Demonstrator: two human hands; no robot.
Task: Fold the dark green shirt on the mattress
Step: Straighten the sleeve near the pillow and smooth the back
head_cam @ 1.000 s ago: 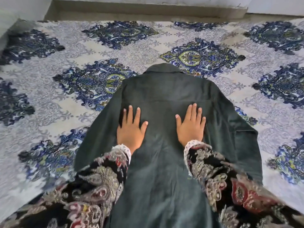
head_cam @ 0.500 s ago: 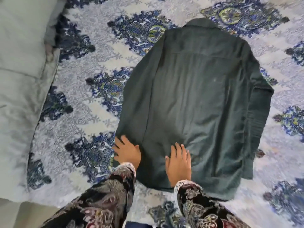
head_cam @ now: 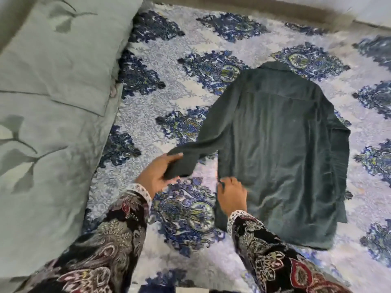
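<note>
The dark green shirt (head_cam: 279,144) lies back side up on the blue-and-white patterned mattress (head_cam: 169,85), collar toward the far edge. Its right sleeve is folded along the right side. My left hand (head_cam: 156,176) grips the cuff end of the left sleeve and holds it out to the left, lifted off the sheet. My right hand (head_cam: 231,195) rests on the shirt's left side edge near the hem, fingers curled onto the cloth; whether it pinches the fabric I cannot tell.
A pale grey-green pillow (head_cam: 63,49) and matching bedding (head_cam: 38,166) with a leaf print lie along the left side of the mattress. A wall base (head_cam: 254,7) runs along the far edge.
My left hand has picked up the left sleeve and pulled it out sideways. My right hand moved to the shirt's left edge. The view has shifted left.
</note>
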